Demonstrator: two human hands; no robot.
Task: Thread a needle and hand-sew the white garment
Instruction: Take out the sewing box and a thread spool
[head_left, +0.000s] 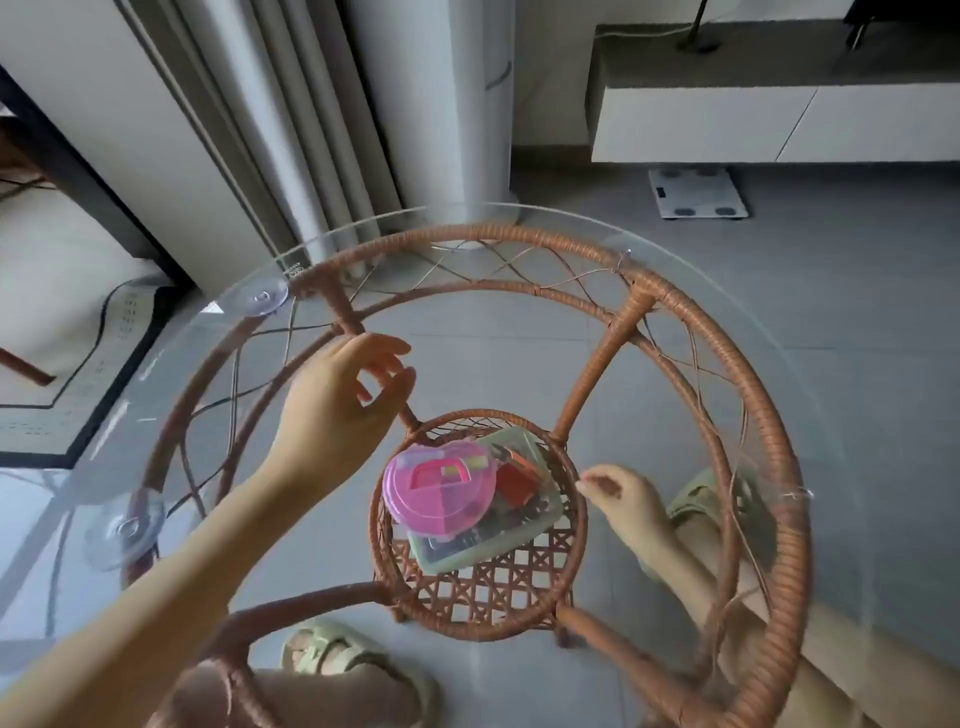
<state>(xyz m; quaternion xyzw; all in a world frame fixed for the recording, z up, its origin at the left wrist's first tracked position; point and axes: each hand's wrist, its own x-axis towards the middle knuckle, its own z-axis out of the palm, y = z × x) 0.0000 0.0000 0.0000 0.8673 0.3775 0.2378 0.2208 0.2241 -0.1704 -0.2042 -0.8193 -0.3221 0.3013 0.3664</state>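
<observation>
No white garment, needle or thread shows in the head view. A round pink plastic box (439, 488) with a handle lies on a pale green rectangular case (488, 540) on the lower woven shelf (478, 597) of a rattan table. I see them through the round glass top (810, 395). My left hand (343, 405) hovers over the glass to the upper left of the pink box, fingers loosely curled, thumb near the fingertips, nothing visible between them. My right hand (621, 496) is just right of the shelf, blurred, with its fingertips drawn together.
The rattan ring frame (779, 467) and its legs run under the glass. Two clear suction pads (262, 299) sit at the left rim. My knees and green sandals (332, 654) are below. Beyond are grey floor tiles, a curtain, a white scale (696, 195) and a low cabinet.
</observation>
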